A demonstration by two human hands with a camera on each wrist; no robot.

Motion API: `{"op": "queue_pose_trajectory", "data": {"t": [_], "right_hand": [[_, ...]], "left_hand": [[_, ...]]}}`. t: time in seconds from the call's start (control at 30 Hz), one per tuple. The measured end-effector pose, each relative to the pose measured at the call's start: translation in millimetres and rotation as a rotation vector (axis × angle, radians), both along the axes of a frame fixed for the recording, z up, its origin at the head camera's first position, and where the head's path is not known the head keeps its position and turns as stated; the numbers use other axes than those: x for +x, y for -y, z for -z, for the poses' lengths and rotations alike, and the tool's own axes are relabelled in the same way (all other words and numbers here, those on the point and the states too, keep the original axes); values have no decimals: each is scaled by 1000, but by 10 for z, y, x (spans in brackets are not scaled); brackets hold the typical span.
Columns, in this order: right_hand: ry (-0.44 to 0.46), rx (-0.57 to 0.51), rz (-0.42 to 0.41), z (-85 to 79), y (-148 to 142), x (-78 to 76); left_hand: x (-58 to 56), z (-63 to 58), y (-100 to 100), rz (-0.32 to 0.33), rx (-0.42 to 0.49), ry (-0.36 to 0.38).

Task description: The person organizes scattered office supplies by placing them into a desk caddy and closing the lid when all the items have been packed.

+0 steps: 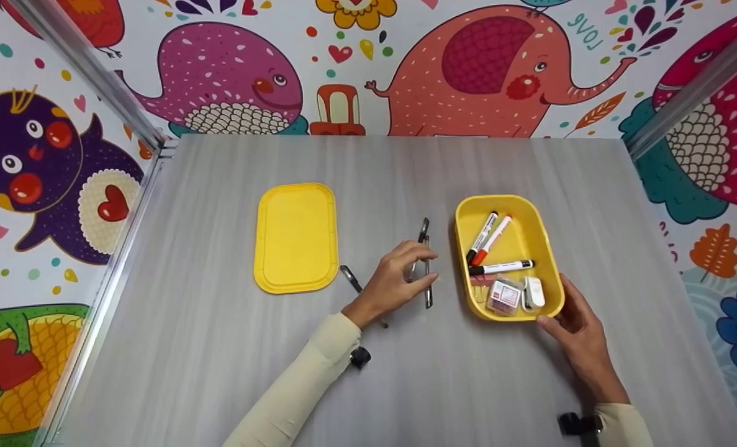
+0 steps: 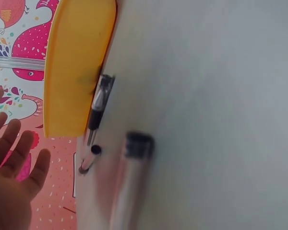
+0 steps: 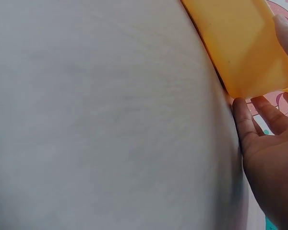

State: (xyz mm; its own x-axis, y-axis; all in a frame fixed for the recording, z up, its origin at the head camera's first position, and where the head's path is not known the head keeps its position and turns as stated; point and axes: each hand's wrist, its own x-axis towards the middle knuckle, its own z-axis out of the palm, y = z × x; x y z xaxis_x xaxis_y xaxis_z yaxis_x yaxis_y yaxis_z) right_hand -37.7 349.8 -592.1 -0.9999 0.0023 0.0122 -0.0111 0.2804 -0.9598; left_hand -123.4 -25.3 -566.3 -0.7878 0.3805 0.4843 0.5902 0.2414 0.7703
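Note:
In the head view my left hand hovers over two black-capped pens on the grey table, thumb and index finger apart on either side of them. A third pen lies partly hidden under that wrist. Its spread fingers hold nothing in the left wrist view, where a pen lies beside the yellow container. At the right, my right hand holds the near right corner of the yellow container, thumb at the near rim and fingers along the side. The right wrist view shows fingertips against the container's wall.
Inside the container lie two black-and-white markers, a red-and-white marker, a small clear box and a small white object. A flat yellow lid lies left of the pens. Printed panels stand behind the table.

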Motion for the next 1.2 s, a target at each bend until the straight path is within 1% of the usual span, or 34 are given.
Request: {"op": "queue_pose_trajectory", "data": {"t": [0.13,0.27,0.37,0.57,0.7,0.93,1.2], "right_hand": [[-6,1,1,8,-2,3],[-8,-10,3,10,-2,-1],[-4,-9,2,7,-1,1],[8,19,7,1,12,5],[8,20,8,4,0,2],[8,22,8,11,1,-8],[11,27,5,2,4,-2]], "left_hand": [[32,-7,96,23,-20,7],[65,-11,190,41,-50,31],[82,0,249,51,-78,30],[118,23,360,47,-124,-4],[136,41,417,49,-148,-4],[169,82,532,40,-224,-43],[198,78,645,44,-287,-74]]}}
